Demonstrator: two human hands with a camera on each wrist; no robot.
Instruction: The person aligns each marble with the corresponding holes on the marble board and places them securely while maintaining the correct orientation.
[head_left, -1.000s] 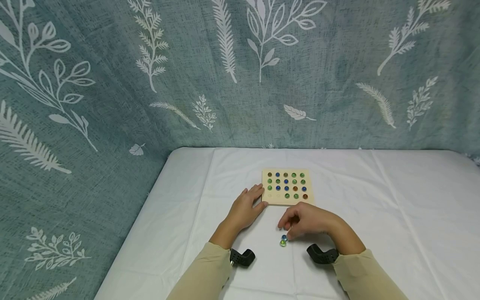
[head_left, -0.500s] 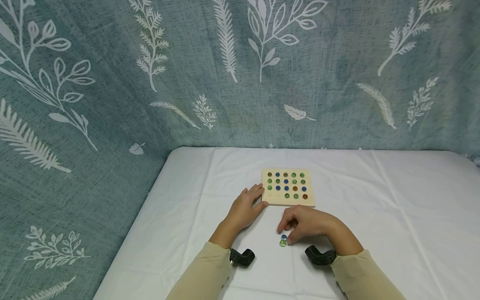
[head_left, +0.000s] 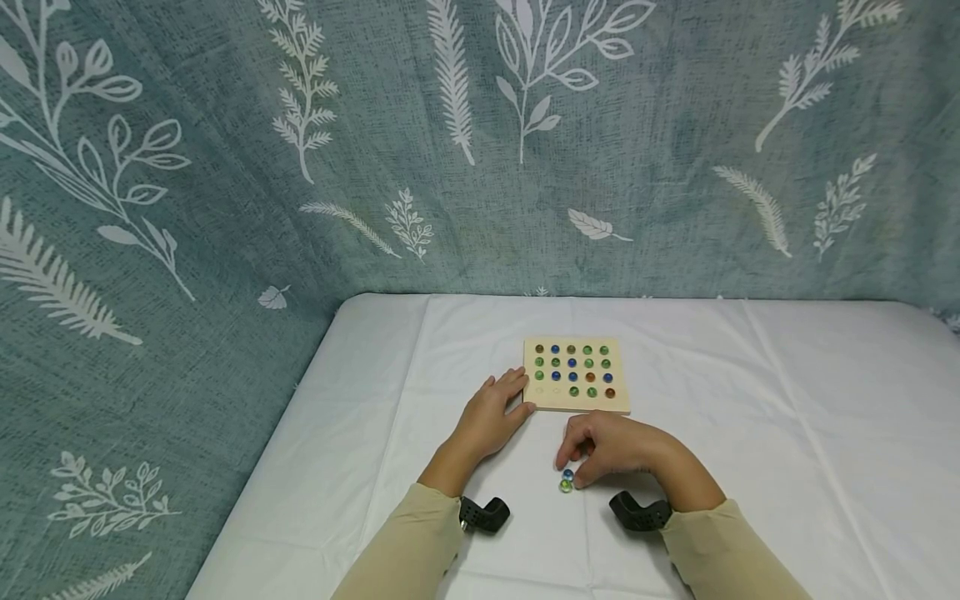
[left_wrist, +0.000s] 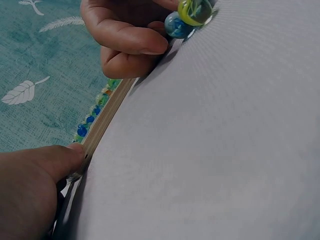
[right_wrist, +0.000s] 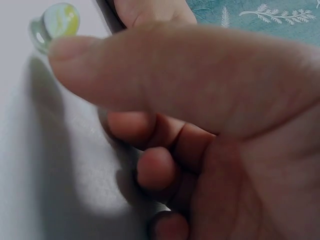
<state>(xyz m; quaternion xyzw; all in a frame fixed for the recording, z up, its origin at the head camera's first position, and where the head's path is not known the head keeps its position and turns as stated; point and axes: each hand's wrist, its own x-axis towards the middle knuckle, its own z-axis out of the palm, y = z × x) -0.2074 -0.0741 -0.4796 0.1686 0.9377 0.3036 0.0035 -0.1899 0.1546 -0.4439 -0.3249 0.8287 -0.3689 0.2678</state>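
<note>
My left hand [head_left: 487,419] rests at the left edge of a wooden marble board [head_left: 558,401], fingers extended and thumb at its near corner. Several blue, green and amber marbles sit in the board's dimples; two dimples at the near left hold none. In front of the board, my right hand [head_left: 618,447] pinches a blue marble [head_left: 567,474] between thumb and index fingertips, low at the cloth. Against it lies a yellow-green marble [head_left: 566,487], also seen beside the thumb in the right wrist view. The right hand's other fingers are curled under the palm.
A white cloth [head_left: 750,467] covers the table. Behind and to the left hangs a blue-green curtain [head_left: 360,100] with white leaf prints. Each wrist wears a black camera mount; the left mount [head_left: 486,516] and right mount [head_left: 641,511] sit close above the cloth.
My right hand has shifted slightly toward me, and its index fingertip has come down to the blue marble. The left hand, the board and its marbles stay where they were.
</note>
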